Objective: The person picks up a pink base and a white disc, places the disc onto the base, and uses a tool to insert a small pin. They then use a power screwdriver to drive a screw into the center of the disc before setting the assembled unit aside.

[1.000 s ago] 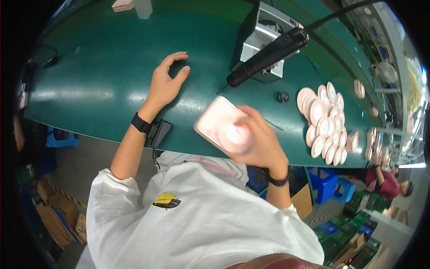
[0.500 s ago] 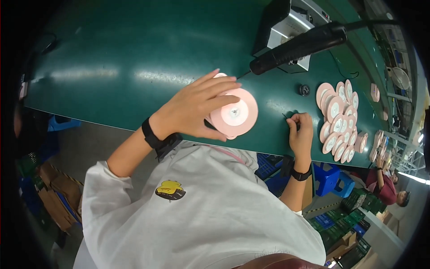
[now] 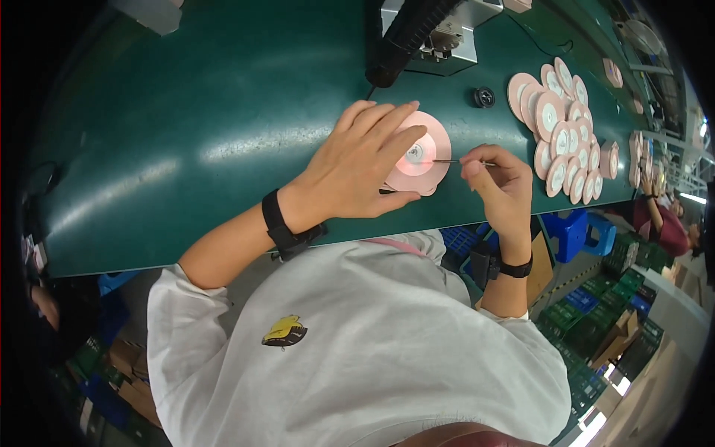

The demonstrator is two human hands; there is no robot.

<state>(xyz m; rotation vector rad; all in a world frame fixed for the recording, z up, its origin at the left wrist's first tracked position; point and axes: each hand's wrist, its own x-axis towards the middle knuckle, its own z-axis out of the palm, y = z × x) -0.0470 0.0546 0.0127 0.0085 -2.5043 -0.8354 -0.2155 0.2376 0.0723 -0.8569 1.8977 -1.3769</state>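
Note:
My left hand lies over a round pink disc with a paler centre, its fingers and thumb holding the disc by the sides. Something partly hidden sits beneath the disc at its lower edge. My right hand pinches a thin metal tool, a slim shaft whose exact kind I cannot make out. Its tip points left and reaches the pale centre of the disc. Whether it touches the surface I cannot tell.
A black electric screwdriver hangs beyond my left hand, in front of a metal machine. A small black round part lies on the green table. Several pink discs pile up on the right. Another person is at far right.
My right hand has risen from the table and brought the thin tool to the disc's centre. My left hand still holds the disc. The whole view has shifted.

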